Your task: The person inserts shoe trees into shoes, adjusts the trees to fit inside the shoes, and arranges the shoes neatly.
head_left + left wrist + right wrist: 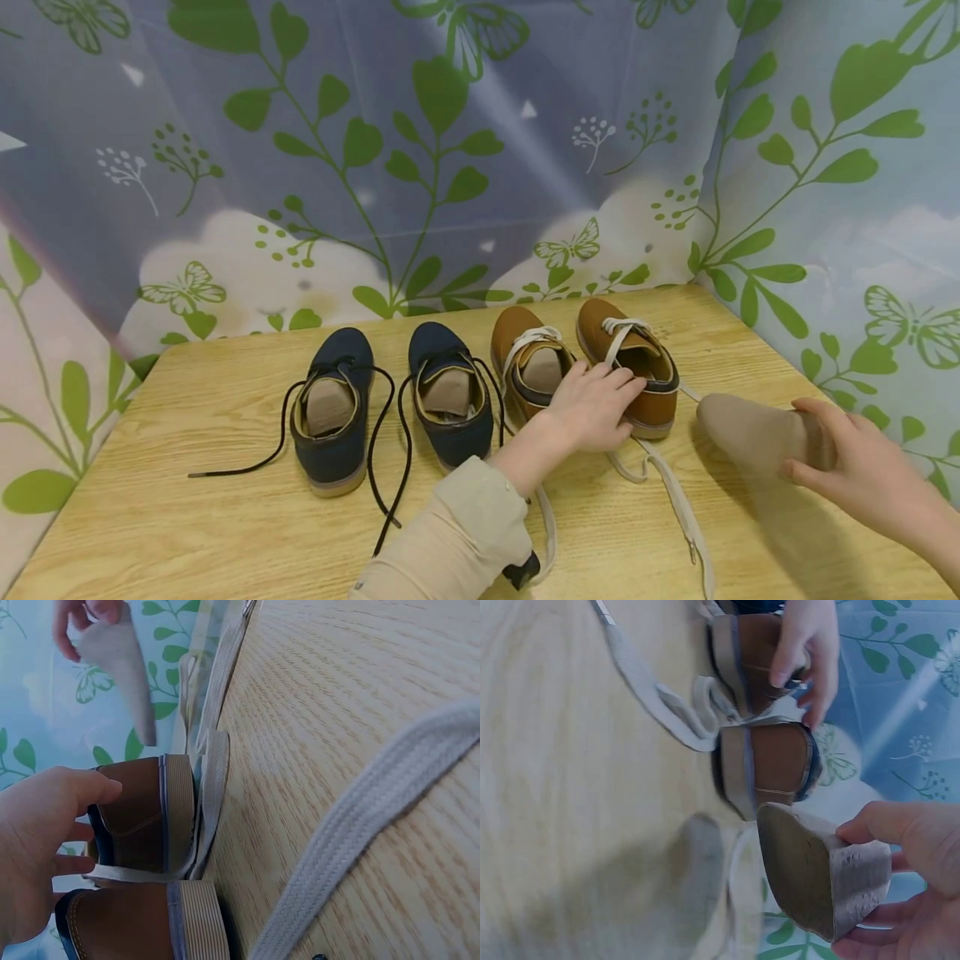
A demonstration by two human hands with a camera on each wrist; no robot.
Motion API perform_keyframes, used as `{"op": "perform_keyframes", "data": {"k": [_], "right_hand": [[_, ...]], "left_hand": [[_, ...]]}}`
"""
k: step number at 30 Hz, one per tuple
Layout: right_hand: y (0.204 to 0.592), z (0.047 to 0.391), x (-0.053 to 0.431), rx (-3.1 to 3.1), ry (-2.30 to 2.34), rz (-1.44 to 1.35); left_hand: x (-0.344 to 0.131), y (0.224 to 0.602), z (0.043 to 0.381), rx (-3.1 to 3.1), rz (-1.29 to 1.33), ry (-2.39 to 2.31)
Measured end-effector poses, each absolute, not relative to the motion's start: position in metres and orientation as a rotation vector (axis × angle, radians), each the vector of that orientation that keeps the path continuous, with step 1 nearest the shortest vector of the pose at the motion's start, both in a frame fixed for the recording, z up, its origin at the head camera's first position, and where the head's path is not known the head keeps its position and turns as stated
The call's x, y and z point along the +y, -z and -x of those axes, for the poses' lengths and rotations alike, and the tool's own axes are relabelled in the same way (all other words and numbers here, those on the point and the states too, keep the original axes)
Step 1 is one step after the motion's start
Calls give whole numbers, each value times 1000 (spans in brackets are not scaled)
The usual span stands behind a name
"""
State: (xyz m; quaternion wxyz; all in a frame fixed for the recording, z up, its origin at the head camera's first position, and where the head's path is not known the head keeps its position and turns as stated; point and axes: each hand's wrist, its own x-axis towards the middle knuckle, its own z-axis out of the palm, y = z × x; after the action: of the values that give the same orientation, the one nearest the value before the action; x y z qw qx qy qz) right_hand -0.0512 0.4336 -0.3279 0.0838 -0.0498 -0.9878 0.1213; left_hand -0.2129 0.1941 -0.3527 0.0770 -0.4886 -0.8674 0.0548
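Note:
Between thumb and fingers my right hand (862, 462) holds a beige shoe insert (753, 433) by its thick end, raised above the table to the right of the shoes. Its flat side shows in the right wrist view. My left hand (592, 404) is over the heels of two brown shoes, fingers loosely extended near the collar of the right brown shoe (654, 412); whether they touch it I cannot tell. That shoe's opening shows no insert. The left brown shoe (513, 329) has a beige insert (542, 369) in its opening and lies partly hidden behind my hand.
Two navy shoes (330, 462) with black laces (386, 417) stand to the left, each with a beige insert (446, 392) inside. Loose white laces (678, 496) trail over the wooden table (225, 533). Patterned cloth (360, 150) closes off the back and right.

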Motion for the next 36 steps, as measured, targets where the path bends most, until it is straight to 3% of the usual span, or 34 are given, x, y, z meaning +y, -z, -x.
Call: {"op": "perform_keyframes", "data": {"k": [17,36], "right_hand": [[282,72,412,-2862,-370,89],[262,110,403,-3042,-536,66]], "left_hand": [[194,352,214,-2624,1481,-153],[192,355,215,-2643,1501,-124]]}}
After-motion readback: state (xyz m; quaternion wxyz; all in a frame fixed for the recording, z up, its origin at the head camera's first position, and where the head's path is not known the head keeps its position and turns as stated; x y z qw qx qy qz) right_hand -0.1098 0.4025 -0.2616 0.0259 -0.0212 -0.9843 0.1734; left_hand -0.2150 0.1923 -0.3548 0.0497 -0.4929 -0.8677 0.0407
